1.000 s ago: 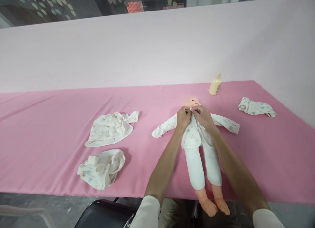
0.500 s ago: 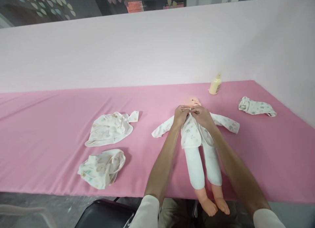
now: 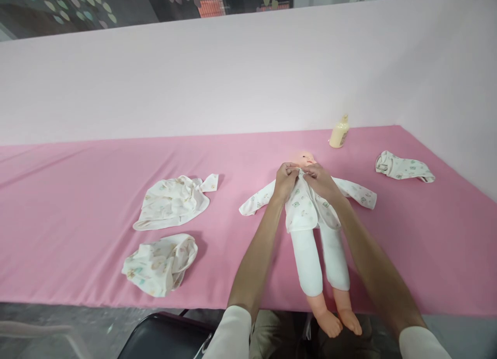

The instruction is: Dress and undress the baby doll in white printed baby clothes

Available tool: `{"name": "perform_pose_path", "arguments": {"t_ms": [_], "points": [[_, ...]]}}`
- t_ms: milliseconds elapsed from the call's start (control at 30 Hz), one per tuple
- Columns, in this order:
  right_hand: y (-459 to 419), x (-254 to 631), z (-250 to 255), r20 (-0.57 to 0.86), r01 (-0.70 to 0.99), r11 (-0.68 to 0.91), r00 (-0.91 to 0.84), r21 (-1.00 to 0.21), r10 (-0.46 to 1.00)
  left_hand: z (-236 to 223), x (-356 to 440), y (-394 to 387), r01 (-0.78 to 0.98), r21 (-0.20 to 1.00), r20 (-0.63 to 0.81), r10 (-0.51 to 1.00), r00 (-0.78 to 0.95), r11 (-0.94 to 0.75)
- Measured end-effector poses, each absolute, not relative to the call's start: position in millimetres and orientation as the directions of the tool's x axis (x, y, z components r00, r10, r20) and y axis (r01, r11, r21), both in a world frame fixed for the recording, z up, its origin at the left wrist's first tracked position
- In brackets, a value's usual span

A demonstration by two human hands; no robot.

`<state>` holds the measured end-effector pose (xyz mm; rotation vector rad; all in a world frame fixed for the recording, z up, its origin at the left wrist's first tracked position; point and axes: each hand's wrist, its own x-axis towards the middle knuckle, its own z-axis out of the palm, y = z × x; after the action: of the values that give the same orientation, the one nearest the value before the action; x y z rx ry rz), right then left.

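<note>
A baby doll (image 3: 320, 260) lies on its back on the pink-covered table, its feet over the near edge. It wears a white printed baby jacket (image 3: 301, 209), sleeves spread to both sides. At the jacket's neckline, just below the doll's head, my left hand (image 3: 286, 179) pinches the collar edge from the left. My right hand (image 3: 319, 180) grips the collar from the right, its fingertips close to the left ones. The fingers partly hide the doll's chin and whatever fastening is at the neck. Below the jacket hem the doll's legs are white cloth.
Two crumpled white printed garments lie to the left, one farther back (image 3: 173, 201) and one nearer (image 3: 161, 263). A pale yellow pump bottle (image 3: 339, 133) stands behind the doll. Folded printed trousers (image 3: 406, 167) lie at right. A black chair (image 3: 166, 338) is below the table's front edge.
My right fingertips have shifted slightly at the collar. The doll, its jacket and the other garments stay in place; the view has tilted very slightly.
</note>
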<state>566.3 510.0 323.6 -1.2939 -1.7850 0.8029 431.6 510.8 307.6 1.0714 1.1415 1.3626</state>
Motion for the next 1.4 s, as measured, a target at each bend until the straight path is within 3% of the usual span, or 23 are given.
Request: {"name": "perform_pose_path", "arguments": {"t_ms": [133, 300, 433, 533, 600, 700, 900, 1033, 1133, 1267, 1400], "points": [[503, 575, 334, 0.098, 0.464, 0.179, -0.194, -0.867, 0.976, 316, 427, 508, -0.069, 0.998, -0.014, 0.999, -0.052, 0.01], [487, 584, 345, 0.038, 0.727, 0.137, -0.151, -0.673, 0.988, 331, 428, 496, 0.303, 0.952, -0.03, 1.0, -0.006, 0.03], [479, 582, 347, 0.034, 0.856, 0.153, -0.157, -0.494, 0.987, 338, 439, 484, 0.72, 0.694, 0.053, 0.999, -0.006, -0.032], [480, 578, 345, 0.055, 0.881, 0.109, -0.094, -0.46, 0.994, 344, 442, 476, 0.873, 0.488, 0.05, 0.999, -0.004, -0.021], [483, 578, 345, 0.044, 0.866, 0.12, -0.113, -0.486, 0.993, 349, 440, 471, 0.903, 0.43, 0.016, 1.0, -0.01, 0.002], [486, 580, 348, 0.022, 0.806, 0.142, -0.158, -0.575, 0.987, 354, 435, 468, 0.898, 0.439, 0.006, 1.0, 0.006, -0.008], [486, 585, 356, 0.003, 0.598, 0.095, -0.154, -0.796, 0.988, 355, 436, 467, 0.753, 0.654, 0.058, 0.997, 0.045, -0.072], [485, 586, 358, -0.017, 0.482, 0.05, -0.134, -0.875, 0.991, 350, 441, 469, 0.653, 0.752, 0.158, 0.986, -0.054, -0.085], [483, 589, 361, -0.051, 0.5, 0.025, -0.139, -0.866, 0.989, 347, 442, 473, 0.626, 0.777, 0.189, 0.974, -0.127, -0.069], [481, 596, 366, -0.106, 0.627, 0.005, -0.138, -0.779, 0.985, 350, 438, 477, 0.687, 0.725, 0.243, 0.951, -0.189, -0.048], [479, 603, 370, -0.166, 0.662, -0.018, -0.162, -0.749, 0.973, 356, 434, 479, 0.706, 0.709, 0.219, 0.951, -0.217, -0.002]]}}
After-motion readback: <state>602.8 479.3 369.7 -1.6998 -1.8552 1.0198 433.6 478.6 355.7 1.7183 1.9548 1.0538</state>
